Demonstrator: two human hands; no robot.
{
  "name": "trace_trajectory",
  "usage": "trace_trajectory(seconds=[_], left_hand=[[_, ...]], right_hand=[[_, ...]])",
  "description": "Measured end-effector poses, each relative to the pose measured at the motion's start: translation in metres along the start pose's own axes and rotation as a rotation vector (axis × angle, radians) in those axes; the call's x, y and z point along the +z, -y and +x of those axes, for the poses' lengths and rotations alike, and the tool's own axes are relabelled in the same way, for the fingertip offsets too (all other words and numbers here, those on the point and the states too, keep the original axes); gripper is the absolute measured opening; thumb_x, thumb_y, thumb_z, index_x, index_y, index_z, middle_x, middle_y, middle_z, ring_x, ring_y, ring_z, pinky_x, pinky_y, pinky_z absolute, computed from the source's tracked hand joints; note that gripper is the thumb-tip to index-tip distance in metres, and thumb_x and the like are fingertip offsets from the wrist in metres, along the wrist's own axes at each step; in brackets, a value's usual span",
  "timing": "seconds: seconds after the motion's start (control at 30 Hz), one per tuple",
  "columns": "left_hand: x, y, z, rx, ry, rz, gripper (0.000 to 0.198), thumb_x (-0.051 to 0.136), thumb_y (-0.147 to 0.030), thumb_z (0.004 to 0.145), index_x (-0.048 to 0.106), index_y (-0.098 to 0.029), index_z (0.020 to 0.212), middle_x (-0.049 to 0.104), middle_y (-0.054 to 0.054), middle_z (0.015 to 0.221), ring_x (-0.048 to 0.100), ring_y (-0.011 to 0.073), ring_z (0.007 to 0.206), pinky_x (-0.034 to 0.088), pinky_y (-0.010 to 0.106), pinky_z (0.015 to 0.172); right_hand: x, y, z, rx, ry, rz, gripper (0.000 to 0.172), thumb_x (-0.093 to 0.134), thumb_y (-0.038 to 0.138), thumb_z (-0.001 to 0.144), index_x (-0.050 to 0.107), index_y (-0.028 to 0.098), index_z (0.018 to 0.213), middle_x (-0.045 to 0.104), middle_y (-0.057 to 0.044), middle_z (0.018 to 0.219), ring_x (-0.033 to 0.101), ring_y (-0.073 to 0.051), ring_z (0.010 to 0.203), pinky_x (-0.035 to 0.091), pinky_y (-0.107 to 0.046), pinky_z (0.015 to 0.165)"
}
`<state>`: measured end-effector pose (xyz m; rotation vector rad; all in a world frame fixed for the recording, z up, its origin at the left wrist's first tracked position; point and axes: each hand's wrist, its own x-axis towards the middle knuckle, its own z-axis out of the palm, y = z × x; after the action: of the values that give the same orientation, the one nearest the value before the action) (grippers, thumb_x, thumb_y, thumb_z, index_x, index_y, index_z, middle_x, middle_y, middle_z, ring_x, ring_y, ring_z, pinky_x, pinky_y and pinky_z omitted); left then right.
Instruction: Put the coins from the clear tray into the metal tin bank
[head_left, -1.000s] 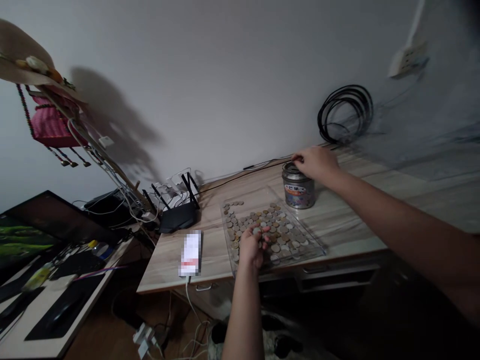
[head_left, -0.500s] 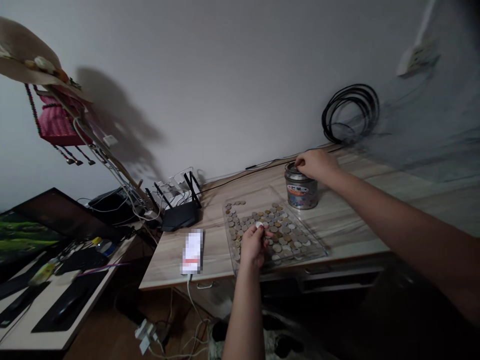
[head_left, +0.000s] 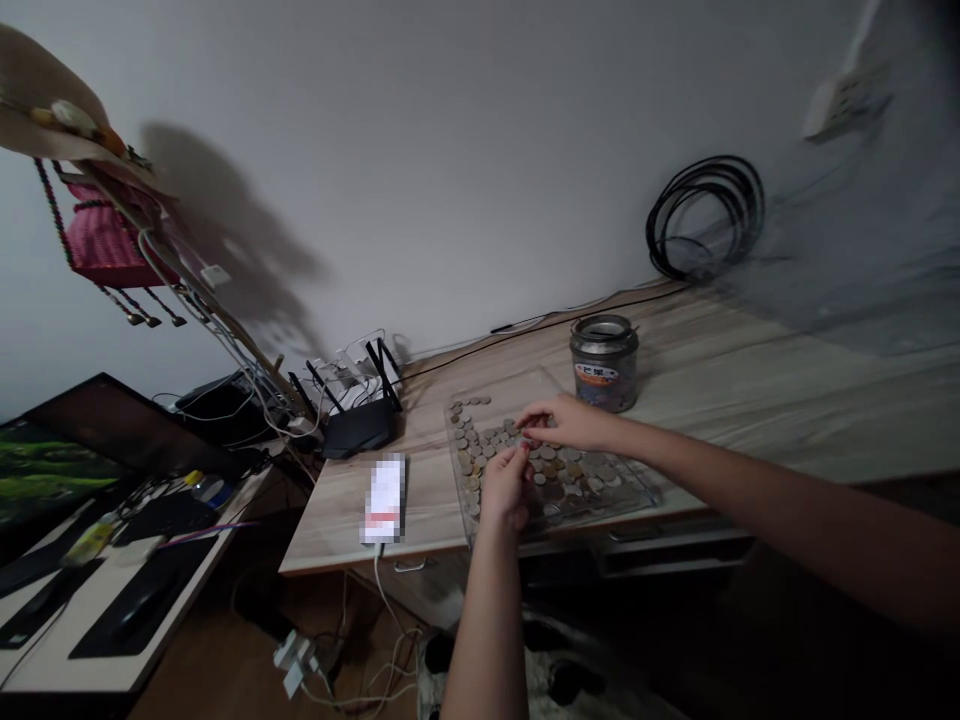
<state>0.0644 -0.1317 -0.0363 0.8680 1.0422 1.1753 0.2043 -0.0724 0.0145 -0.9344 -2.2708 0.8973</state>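
A clear tray [head_left: 634,490] holding several coins [head_left: 574,470] lies on a light wooden desk [head_left: 720,380]. Over the tray's near left part, my left hand [head_left: 504,487] is closed with its fingers pinched together; what it holds is too small to name. My right hand [head_left: 566,422] reaches across the tray from the right, its fingertips pinched and meeting those of the left hand. A metal tin [head_left: 604,362] with an open top stands behind the tray, apart from both hands.
A phone [head_left: 384,497] on a cable lies left of the tray. A black router [head_left: 352,430] and tangled wires sit at the desk's back left. Coiled black cable [head_left: 705,215] leans on the wall. A lower table [head_left: 90,600] with dark items stands at left.
My right hand left the top of the tin and came down to the tray, meeting my left hand. The left hand lifted slightly with its fingers pinched.
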Motion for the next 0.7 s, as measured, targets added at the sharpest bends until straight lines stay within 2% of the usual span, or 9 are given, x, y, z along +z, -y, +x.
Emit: trace_trajectory(seconds=[0.1,0.2,0.27,0.33,0.4,0.47,0.57,0.7], left_hand=[[0.000,0.001,0.000,-0.013,0.020,0.010,0.046,0.069,-0.056,0.054,0.049,-0.017,0.065,0.034,-0.009,0.042,0.018,0.0010,0.033,0.008,0.020,0.036],[-0.001,0.001,0.000,-0.033,0.017,0.014,0.039,0.067,-0.050,0.058,0.055,-0.016,0.074,0.034,-0.009,0.044,0.020,0.0019,0.035,0.009,0.019,0.037],[-0.002,0.002,0.001,-0.054,-0.007,0.007,0.035,0.062,-0.043,0.064,0.059,-0.014,0.084,0.037,-0.007,0.049,0.022,0.0024,0.037,0.010,0.019,0.038],[-0.003,0.002,0.004,-0.080,-0.035,-0.023,0.032,0.056,-0.034,0.067,0.059,-0.014,0.092,0.041,-0.005,0.054,0.025,0.0026,0.038,0.011,0.018,0.038],[-0.005,0.003,0.006,-0.104,-0.066,-0.068,0.034,0.052,-0.023,0.065,0.056,-0.013,0.097,0.045,-0.004,0.059,0.028,0.0027,0.038,0.013,0.017,0.038],[-0.005,0.004,0.007,-0.113,-0.099,-0.105,0.041,0.050,-0.015,0.061,0.052,-0.011,0.102,0.049,-0.002,0.063,0.032,0.0029,0.039,0.014,0.016,0.037],[-0.004,0.003,0.006,-0.104,-0.116,-0.121,0.049,0.050,-0.009,0.059,0.047,-0.011,0.108,0.055,0.002,0.071,0.037,0.0030,0.042,0.017,0.015,0.038],[-0.001,0.002,0.002,-0.076,-0.059,-0.112,0.044,0.052,-0.012,0.066,0.044,-0.011,0.110,0.060,0.005,0.076,0.037,0.0024,0.042,0.017,0.014,0.038]], right_hand=[[0.010,-0.002,0.006,0.038,0.028,0.067,0.023,0.053,0.025,0.068,0.066,0.014,0.082,0.067,-0.003,0.067,0.060,-0.015,0.061,0.045,-0.025,0.058],[0.003,-0.001,0.008,0.041,-0.004,0.004,0.020,0.053,0.022,0.066,0.067,0.014,0.078,0.066,-0.002,0.064,0.059,-0.014,0.059,0.042,-0.024,0.055],[-0.015,0.002,0.008,0.032,-0.137,-0.144,0.020,0.053,0.022,0.067,0.068,0.016,0.077,0.066,-0.002,0.066,0.058,-0.014,0.061,0.040,-0.023,0.056],[-0.043,0.005,0.007,0.047,-0.355,-0.345,0.021,0.052,0.024,0.070,0.069,0.018,0.080,0.067,-0.003,0.073,0.057,-0.015,0.066,0.038,-0.024,0.058],[-0.075,0.003,0.007,0.120,-0.563,-0.544,0.023,0.050,0.027,0.074,0.069,0.019,0.085,0.068,-0.005,0.080,0.056,-0.016,0.070,0.035,-0.025,0.058],[-0.102,-0.003,0.008,0.235,-0.662,-0.706,0.026,0.049,0.030,0.075,0.069,0.019,0.089,0.068,-0.008,0.085,0.055,-0.017,0.072,0.030,-0.026,0.056],[-0.125,-0.018,0.010,0.393,-0.597,-0.831,0.027,0.050,0.028,0.075,0.069,0.018,0.090,0.067,-0.011,0.090,0.054,-0.018,0.073,0.027,-0.028,0.055],[-0.132,-0.037,0.009,0.462,-0.483,-0.834,0.025,0.051,0.024,0.073,0.069,0.017,0.088,0.067,-0.012,0.091,0.052,-0.017,0.073,0.029,-0.027,0.058]])
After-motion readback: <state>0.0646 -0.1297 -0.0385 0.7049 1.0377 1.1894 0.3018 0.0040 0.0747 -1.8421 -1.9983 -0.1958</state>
